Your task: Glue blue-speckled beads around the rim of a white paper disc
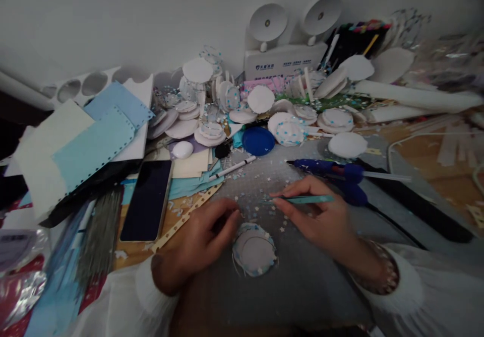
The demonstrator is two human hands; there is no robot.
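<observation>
White foam disc (254,250), blue-edged, is steadied by the curled left hand (206,236); teal tweezers (302,199) are pinched in the right hand (321,218); its centre is bare, finished discs (291,131) piled far behind.

The light was dim and bluish, soft from above, with faint shadows under the hands (264,226). Everything looked slightly soft; the edges bent and smeared, foil (18,291) at lower left caught dull glare, and the wall (132,14) stayed evenly grey.

The right hand (321,216) pinches teal tweezers (302,199); the left hand (206,236) touches a white disc (255,250).
</observation>
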